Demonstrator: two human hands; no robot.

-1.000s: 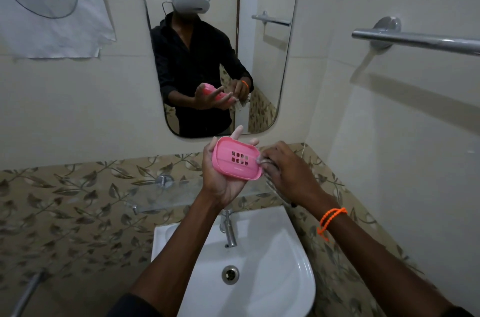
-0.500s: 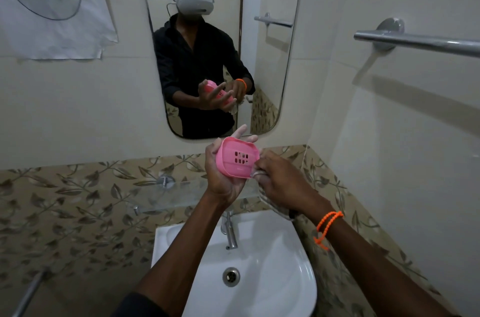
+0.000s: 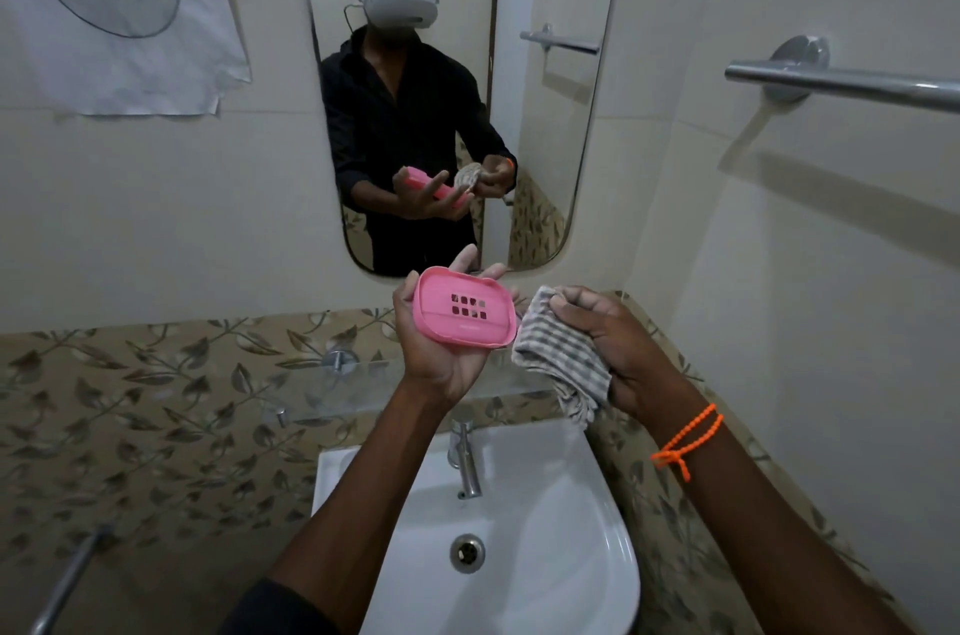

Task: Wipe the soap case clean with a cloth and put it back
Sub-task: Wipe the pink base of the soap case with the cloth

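Note:
The pink soap case (image 3: 465, 313) rests in the palm of my left hand (image 3: 441, 353), held above the sink with its hollow side and drain slots facing me. My right hand (image 3: 613, 343) is closed around a grey-and-white checked cloth (image 3: 563, 356), bunched just right of the case. The cloth's edge sits beside the case's right rim; I cannot tell if they touch. An orange bead band circles my right wrist.
A white sink (image 3: 561, 520) with a chrome tap (image 3: 465, 457) lies below my hands. A glass shelf (image 3: 332, 390) runs along the leaf-patterned tiles behind the tap. A mirror (image 3: 545, 114) hangs ahead and a chrome towel bar (image 3: 841, 80) juts from the right wall.
My right hand has drawn back to the right, off the case, so the cloth now shows fully. The case has tilted flatter in my left hand, facing me more squarely.

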